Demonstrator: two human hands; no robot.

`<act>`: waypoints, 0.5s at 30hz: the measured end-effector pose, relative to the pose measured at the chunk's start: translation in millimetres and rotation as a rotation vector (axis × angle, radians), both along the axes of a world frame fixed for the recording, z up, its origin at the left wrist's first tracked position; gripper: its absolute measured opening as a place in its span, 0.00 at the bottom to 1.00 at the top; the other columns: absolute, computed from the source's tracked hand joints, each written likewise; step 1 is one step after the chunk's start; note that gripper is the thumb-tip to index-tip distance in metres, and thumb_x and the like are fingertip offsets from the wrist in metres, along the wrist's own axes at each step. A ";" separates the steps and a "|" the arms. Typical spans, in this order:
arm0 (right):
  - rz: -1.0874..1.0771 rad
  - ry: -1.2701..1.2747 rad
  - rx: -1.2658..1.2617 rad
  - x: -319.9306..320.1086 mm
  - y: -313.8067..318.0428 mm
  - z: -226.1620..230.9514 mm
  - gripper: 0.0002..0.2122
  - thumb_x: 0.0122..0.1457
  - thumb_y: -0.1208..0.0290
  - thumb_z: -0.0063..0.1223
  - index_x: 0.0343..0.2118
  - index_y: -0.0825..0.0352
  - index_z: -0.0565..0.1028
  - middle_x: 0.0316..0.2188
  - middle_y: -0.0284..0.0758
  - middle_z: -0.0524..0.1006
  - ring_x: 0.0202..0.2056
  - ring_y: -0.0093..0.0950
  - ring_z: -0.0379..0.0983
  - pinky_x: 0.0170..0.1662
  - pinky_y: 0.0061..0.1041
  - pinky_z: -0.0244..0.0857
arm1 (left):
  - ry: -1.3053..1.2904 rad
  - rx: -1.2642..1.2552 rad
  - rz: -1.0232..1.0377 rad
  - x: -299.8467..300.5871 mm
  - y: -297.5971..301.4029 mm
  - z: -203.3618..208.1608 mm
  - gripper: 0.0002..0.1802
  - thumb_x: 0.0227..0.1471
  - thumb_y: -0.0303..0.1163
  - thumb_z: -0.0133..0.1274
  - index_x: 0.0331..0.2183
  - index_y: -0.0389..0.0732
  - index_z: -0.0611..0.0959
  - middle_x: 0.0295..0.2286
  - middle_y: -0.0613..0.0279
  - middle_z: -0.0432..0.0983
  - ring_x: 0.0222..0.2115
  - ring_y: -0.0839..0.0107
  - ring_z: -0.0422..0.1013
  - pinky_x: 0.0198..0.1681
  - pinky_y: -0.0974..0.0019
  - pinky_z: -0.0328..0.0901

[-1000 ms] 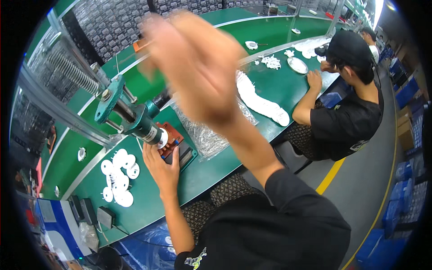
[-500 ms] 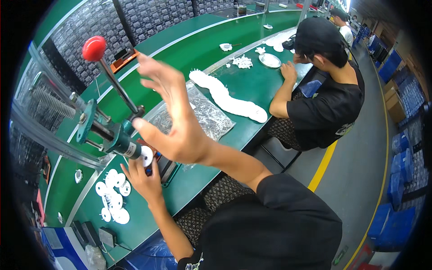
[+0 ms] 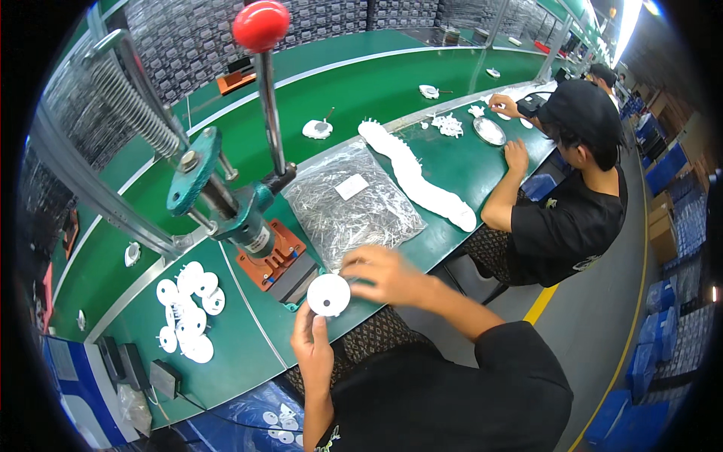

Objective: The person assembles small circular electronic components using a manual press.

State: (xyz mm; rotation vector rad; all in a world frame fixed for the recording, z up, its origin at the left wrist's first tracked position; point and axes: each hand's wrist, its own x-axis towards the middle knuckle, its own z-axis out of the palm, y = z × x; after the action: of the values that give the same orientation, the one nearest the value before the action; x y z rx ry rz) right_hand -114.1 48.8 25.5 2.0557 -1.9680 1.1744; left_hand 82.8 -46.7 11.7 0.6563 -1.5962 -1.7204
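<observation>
My left hand point(image 3: 313, 348) pinches a round white plastic disc point(image 3: 324, 286) with a small dark hole, thumb at its lower edge. Close beside the disc's right edge is my right hand point(image 3: 385, 276), fingers apart and slightly blurred; whether they touch the disc cannot be made out. Beyond my hands stands a green hand press point(image 3: 245, 215) with a red ball knob point(image 3: 261, 26) on its upright lever. Under its ram sits an orange metal fixture point(image 3: 280, 252). To the left of the press lies a pile of similar white discs point(image 3: 192, 320).
A clear bag of thin metal pins point(image 3: 354, 215) lies right of the press, then a long row of stacked white discs point(image 3: 414, 181). Farther right sits a co-worker point(image 3: 568, 192). Behind runs a green conveyor point(image 3: 361, 105) carrying white parts. A black box with a cable point(image 3: 164, 379) stands front left.
My right hand has come down from beside the lever to the disc. My left hand has drawn the disc out from under the press toward me. The view has shifted, and the lever stands more upright.
</observation>
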 end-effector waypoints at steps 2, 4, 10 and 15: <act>-0.019 -0.022 0.086 -15.3 -2.9 20.7 0.25 0.51 0.66 0.63 0.52 0.66 0.72 0.44 0.43 0.76 0.45 0.40 0.74 0.48 0.37 0.69 | -0.035 -0.017 -0.054 7.8 -12.4 -6.3 0.14 0.64 0.28 0.47 0.46 0.28 0.77 0.41 0.57 0.77 0.40 0.73 0.73 0.47 0.69 0.66; -0.039 -0.050 0.187 -4.2 -9.2 20.9 0.23 0.52 0.66 0.62 0.51 0.67 0.72 0.45 0.44 0.75 0.45 0.41 0.74 0.48 0.37 0.69 | -0.022 0.045 -0.008 -7.2 -14.6 -7.2 0.13 0.63 0.27 0.49 0.44 0.27 0.78 0.39 0.57 0.78 0.36 0.74 0.74 0.42 0.71 0.69; -0.096 -0.739 0.041 50.5 -7.7 -23.8 0.34 0.52 0.72 0.62 0.62 0.67 0.61 0.56 0.47 0.68 0.52 0.44 0.70 0.52 0.39 0.66 | 0.096 0.306 0.083 -20.7 -16.7 -14.3 0.12 0.62 0.28 0.51 0.43 0.29 0.80 0.34 0.59 0.79 0.33 0.76 0.74 0.35 0.72 0.71; 0.138 -0.043 0.210 46.5 -8.4 6.6 0.38 0.46 0.73 0.67 0.61 0.68 0.62 0.58 0.45 0.65 0.56 0.44 0.67 0.56 0.38 0.65 | -0.114 -0.045 0.029 -6.1 -22.2 -10.8 0.11 0.61 0.27 0.53 0.41 0.28 0.82 0.33 0.61 0.76 0.29 0.77 0.75 0.33 0.74 0.70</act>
State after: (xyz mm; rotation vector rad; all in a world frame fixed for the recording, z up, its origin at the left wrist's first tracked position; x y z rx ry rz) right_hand -67.6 40.3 32.1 2.3200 -2.0792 1.0855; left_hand 76.8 -68.9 0.9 0.7641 -1.6895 -1.6471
